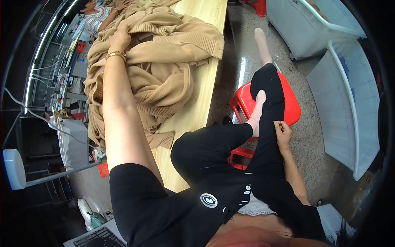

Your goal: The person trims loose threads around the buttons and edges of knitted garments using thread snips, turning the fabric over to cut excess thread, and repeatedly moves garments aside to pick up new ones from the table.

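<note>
A heap of tan knit garments (164, 78) with ribbed edges lies on the pale wooden table (201, 103). My left arm reaches forward over it, and my left hand (120, 40), with a gold-coloured bracelet at the wrist, is closed on the knit cloth near the far left of the heap. Down at my right side, beside my black-trousered leg (269, 107), my right hand (283, 138) is closed, fingers pinched together. Something small, partly tan and partly dark, shows at its fingertips; its kind is too small to make out.
My legs rest across a red plastic stool (291, 101) right of the table. Large pale plastic bins (341, 111) stand on the speckled floor at the right. Another person (96, 18) sits beyond the heap at far left. A white lamp-like head (14, 168) juts in at left.
</note>
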`<state>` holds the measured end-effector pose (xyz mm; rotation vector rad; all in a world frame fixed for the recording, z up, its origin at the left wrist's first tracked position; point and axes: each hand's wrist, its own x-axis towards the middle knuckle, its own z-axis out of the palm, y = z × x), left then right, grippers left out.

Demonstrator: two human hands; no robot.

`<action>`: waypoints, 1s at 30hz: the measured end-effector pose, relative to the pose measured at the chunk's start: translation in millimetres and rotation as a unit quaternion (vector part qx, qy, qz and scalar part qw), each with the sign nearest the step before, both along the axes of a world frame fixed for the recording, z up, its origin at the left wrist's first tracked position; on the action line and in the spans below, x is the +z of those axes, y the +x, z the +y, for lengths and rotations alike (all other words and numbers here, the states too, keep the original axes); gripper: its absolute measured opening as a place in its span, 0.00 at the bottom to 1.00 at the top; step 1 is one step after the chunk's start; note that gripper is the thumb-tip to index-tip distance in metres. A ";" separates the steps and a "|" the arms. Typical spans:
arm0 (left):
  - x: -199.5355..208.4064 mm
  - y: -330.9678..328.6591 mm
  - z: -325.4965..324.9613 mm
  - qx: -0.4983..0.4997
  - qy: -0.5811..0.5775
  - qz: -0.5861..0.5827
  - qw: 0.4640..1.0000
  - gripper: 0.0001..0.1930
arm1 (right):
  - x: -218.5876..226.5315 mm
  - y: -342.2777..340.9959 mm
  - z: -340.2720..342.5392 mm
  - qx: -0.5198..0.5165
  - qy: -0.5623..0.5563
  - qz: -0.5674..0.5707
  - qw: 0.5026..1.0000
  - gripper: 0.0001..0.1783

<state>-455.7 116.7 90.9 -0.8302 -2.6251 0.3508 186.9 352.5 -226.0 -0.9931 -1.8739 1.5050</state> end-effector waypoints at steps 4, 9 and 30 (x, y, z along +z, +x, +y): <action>6.1 52.8 7.2 -0.026 0.052 -0.118 0.991 0.20 | 9.2 6.7 -0.7 -0.015 0.014 -0.018 1.000 0.07; 49.9 75.0 -54.1 -0.221 0.369 -0.162 0.888 0.12 | 8.5 -8.7 -1.0 0.005 0.015 0.011 1.000 0.09; 213.4 429.7 -103.8 -0.451 0.715 -0.057 0.531 0.14 | 178.8 -39.2 -47.8 0.180 -0.043 0.298 0.937 0.45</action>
